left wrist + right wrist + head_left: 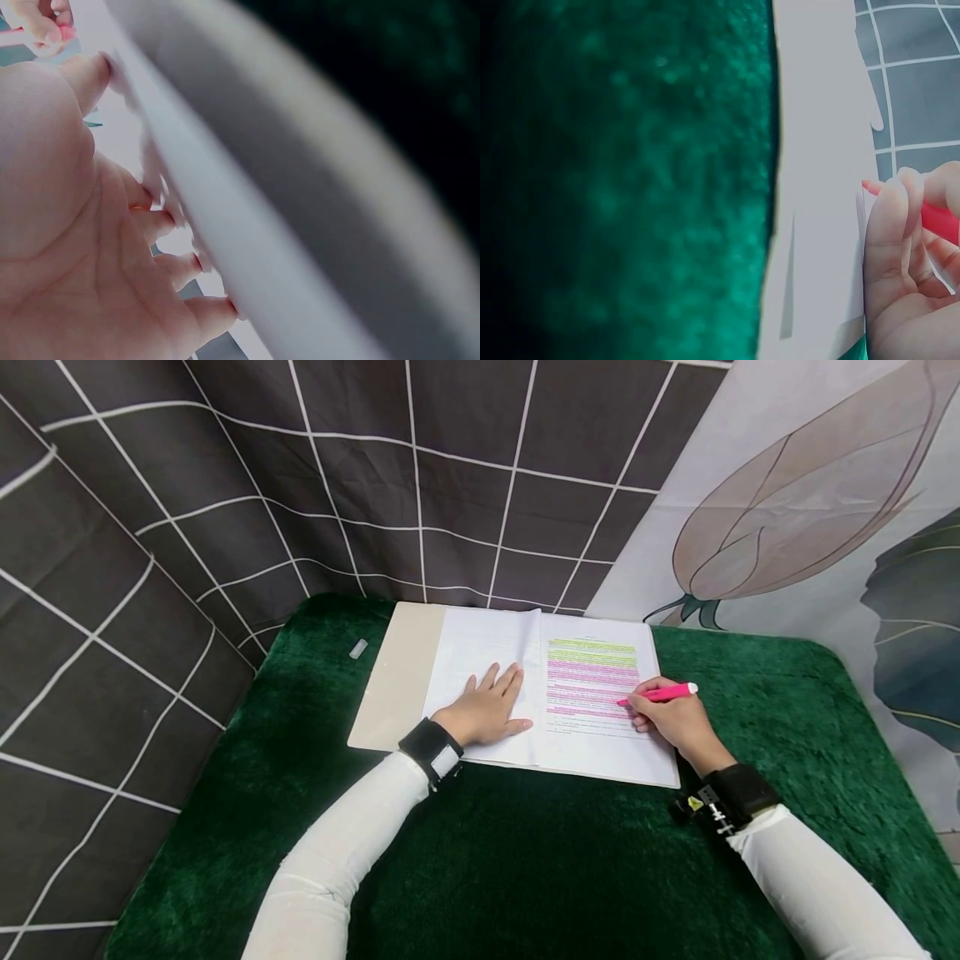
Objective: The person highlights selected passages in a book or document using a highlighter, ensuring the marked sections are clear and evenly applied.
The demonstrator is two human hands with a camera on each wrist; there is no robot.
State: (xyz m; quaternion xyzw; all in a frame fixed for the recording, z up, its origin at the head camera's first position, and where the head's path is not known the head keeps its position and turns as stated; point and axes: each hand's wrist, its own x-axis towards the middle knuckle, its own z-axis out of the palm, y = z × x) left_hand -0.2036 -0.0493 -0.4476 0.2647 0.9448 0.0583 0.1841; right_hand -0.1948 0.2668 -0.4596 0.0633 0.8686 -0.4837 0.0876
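An open folder of printed pages [600, 758] lies in front of me. Its right page carries yellow-green bands of highlighting at the top and pink bands below, with a few plain lines under them. My right hand [667, 717] pinches a pink highlighter [670, 692], its tip over the lower pink lines and its white end pointing right. The right wrist view shows the highlighter's pink tip [869, 184] just past the thumb. My left hand [487, 706] rests on the white left page [459, 652], fingers spread. In the left wrist view, its fingertips [217, 309] press on the paper.
A small pale block [358, 649] lies left of the folder's beige cover [397, 677]. Dark green plush cloth [480, 852] covers the table. A dark grid-patterned curtain [360, 468] and a floral panel [795, 502] stand close behind the table.
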